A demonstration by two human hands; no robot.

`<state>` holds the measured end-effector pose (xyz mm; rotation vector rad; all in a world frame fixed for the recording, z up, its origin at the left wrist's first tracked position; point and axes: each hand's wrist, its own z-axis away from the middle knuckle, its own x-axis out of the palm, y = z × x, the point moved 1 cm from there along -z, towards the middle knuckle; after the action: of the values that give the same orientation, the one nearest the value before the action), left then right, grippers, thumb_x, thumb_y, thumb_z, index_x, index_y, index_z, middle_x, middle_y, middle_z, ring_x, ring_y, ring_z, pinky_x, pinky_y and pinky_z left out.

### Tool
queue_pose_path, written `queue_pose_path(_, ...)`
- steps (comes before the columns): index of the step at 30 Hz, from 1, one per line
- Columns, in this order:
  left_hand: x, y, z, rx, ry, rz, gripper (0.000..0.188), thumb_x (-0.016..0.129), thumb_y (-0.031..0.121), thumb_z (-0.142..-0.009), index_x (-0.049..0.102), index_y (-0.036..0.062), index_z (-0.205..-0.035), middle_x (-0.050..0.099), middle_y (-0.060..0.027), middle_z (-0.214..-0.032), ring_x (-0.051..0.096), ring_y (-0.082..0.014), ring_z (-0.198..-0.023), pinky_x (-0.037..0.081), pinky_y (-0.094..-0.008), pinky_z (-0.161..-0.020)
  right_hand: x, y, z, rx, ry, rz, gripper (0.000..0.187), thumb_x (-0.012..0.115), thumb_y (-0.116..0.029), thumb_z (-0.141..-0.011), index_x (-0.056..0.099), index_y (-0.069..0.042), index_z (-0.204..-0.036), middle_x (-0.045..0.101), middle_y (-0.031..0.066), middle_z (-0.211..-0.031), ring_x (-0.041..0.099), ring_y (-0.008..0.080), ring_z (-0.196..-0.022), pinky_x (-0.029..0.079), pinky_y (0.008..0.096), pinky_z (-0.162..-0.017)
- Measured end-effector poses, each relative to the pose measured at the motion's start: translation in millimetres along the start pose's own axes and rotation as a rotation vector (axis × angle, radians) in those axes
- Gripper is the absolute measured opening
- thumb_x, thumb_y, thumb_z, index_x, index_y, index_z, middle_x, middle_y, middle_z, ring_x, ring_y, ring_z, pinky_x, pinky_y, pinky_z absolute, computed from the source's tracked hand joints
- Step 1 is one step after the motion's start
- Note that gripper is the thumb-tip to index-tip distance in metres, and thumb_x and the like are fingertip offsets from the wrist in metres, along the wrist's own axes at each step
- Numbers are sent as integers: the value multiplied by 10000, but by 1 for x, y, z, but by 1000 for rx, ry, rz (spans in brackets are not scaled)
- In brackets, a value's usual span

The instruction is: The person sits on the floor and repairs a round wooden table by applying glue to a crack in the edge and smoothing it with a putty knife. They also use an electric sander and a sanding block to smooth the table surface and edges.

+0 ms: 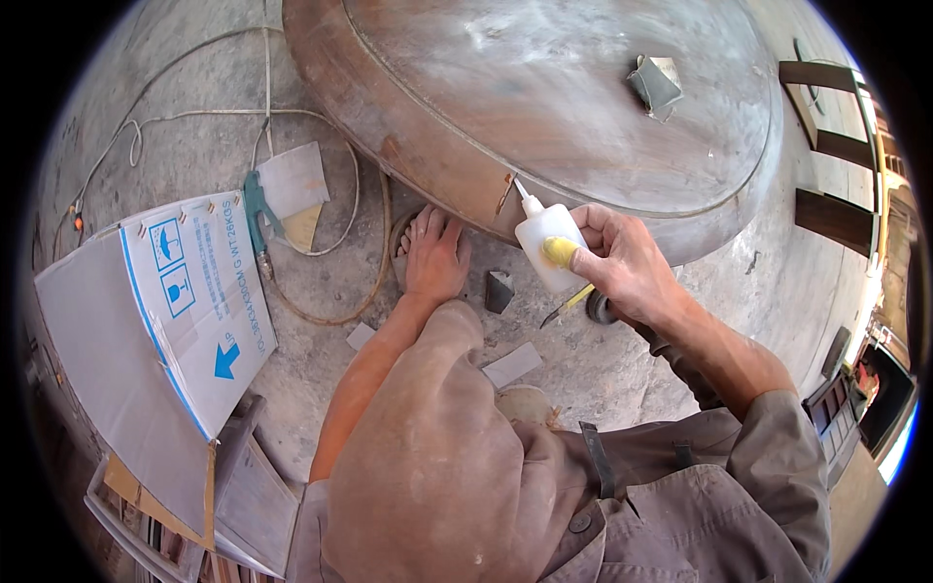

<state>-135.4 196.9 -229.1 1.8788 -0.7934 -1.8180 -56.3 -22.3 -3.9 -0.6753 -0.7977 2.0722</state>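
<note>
My right hand point(617, 257) grips a white squeeze bottle point(551, 231) with a thin nozzle, and a yellow wrap covers the thumb. The nozzle tip points at a brown damaged spot point(504, 193) on the rim of a large oval wooden tabletop point(437, 146), close to it; whether they touch I cannot tell. My left hand point(432, 251) lies just below the tabletop's edge, fingers stretched forward and holding nothing visible. Beneath my right hand, a thin yellow-handled tool point(567, 306) lies by the floor.
Folded sandpaper point(656, 85) rests on the tabletop; a dark folded piece point(499, 291) sits on the concrete. Leftward are a teal air blow gun point(259, 212), looping hoses point(335, 316) and a white cardboard box point(199, 282). A dark wooden frame point(838, 219) stands right.
</note>
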Motion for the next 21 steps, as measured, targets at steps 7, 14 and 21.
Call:
queue_pose_path(7, -1, 2, -1, -1, -2, -6, 330, 684, 101, -874, 683, 37, -1198, 571, -197, -1321, 485, -411, -1329, 406, -553, -1075, 0, 3, 0, -16, 7, -5, 384, 667, -143, -917, 644, 112, -1203, 762, 187, -1029, 738, 189, -939, 588, 349, -868)
queue_pose_path(14, -1, 1, 0, -2, 4, -4, 326, 673, 102, -882, 685, 43, -1203, 572, -200, -1323, 486, -415, -1330, 407, -556, -1076, 0, 2, 0, -8, -5, -9, 385, 669, -146, -916, 641, 115, -1197, 760, 190, -1024, 738, 189, -926, 600, 350, -850)
queue_pose_path(21, -1, 1, 0, -4, -4, 3, 325, 685, 95, -873, 685, 44, -1194, 572, -200, -1321, 492, -420, -1324, 411, -562, -1067, 0, 2, 0, -9, -14, 14, 379, 666, -135, -897, 644, 107, -1187, 762, 184, -1014, 740, 189, -916, 596, 344, -845)
